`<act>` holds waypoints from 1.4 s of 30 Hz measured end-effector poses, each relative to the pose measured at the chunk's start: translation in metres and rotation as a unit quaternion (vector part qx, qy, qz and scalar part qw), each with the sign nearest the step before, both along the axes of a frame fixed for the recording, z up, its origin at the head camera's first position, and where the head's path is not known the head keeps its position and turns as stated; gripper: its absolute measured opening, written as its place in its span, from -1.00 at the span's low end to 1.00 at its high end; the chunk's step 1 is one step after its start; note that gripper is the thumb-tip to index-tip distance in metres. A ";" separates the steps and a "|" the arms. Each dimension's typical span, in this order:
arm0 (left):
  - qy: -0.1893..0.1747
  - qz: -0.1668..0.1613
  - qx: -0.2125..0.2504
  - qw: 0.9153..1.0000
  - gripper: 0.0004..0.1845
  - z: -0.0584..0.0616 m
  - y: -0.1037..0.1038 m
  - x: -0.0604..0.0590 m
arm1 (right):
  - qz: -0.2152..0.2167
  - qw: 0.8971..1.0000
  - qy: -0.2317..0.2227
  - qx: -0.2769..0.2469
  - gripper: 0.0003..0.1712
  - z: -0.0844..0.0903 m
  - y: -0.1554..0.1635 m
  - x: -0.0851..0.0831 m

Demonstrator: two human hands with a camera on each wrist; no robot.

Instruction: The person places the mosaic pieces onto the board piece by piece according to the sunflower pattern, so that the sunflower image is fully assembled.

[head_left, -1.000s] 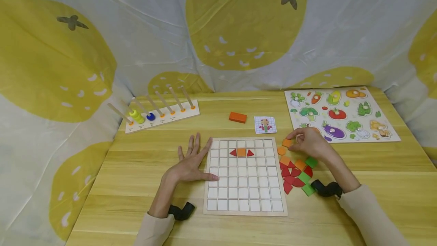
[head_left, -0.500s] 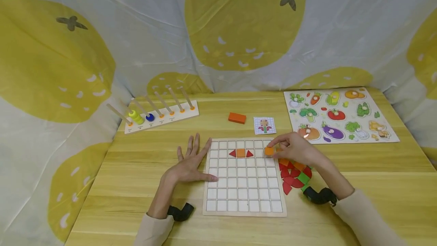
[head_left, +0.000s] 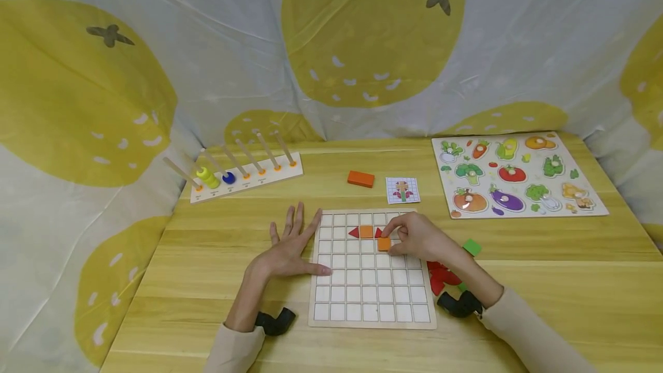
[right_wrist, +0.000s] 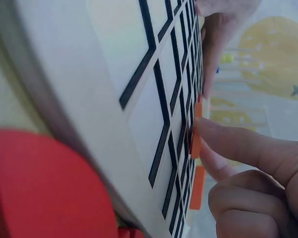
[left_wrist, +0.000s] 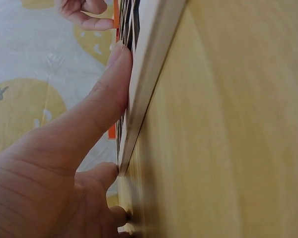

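A wooden grid board (head_left: 354, 292) lies flat on the table. On its second row an orange square tile (head_left: 366, 232) sits between two red triangle tiles, the left red triangle (head_left: 354, 232) and the right red triangle (head_left: 378, 232). My right hand (head_left: 422, 239) pinches another orange square tile (head_left: 384, 244) between thumb and index finger, just below the right triangle; the right wrist view shows this pinched tile (right_wrist: 196, 136) edge-on at the board's surface. With fingers spread, my left hand (head_left: 286, 252) rests at the board's left edge, its thumb (left_wrist: 111, 82) over the rim.
Right of the board lie red pieces (head_left: 440, 278) and a green square (head_left: 472, 247), partly hidden by my right forearm. Behind stand a pattern card (head_left: 403, 190), an orange block (head_left: 360, 178), a peg stand (head_left: 248, 180) and a vegetable puzzle (head_left: 518, 180).
My right hand has carried the orange square tile from the loose pieces leftward over the board to a spot under the right red triangle. The left hand has stayed in place.
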State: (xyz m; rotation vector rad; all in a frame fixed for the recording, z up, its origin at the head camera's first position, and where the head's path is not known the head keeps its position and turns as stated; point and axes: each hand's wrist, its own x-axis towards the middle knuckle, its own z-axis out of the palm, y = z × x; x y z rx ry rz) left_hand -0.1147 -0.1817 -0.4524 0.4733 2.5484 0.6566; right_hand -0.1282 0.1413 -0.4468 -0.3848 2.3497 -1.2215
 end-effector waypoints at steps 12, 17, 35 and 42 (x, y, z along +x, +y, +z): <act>-0.002 -0.003 -0.014 1.000 0.38 0.001 0.002 0.000 | -0.007 1.000 -0.003 -0.011 -0.77 -0.005 0.004 -0.003; 0.000 -0.003 0.024 1.000 0.41 -0.004 0.000 0.000 | -0.003 1.000 -0.003 -0.013 -0.77 -0.004 0.002 -0.002; 0.012 -0.001 0.047 0.999 0.41 -0.009 -0.004 0.000 | 0.006 0.999 -0.008 -0.050 -0.72 -0.007 0.007 -0.004; -0.006 0.001 -0.011 1.000 0.38 0.000 0.002 -0.001 | -0.030 0.999 -0.003 -0.021 -0.73 0.002 0.042 -0.006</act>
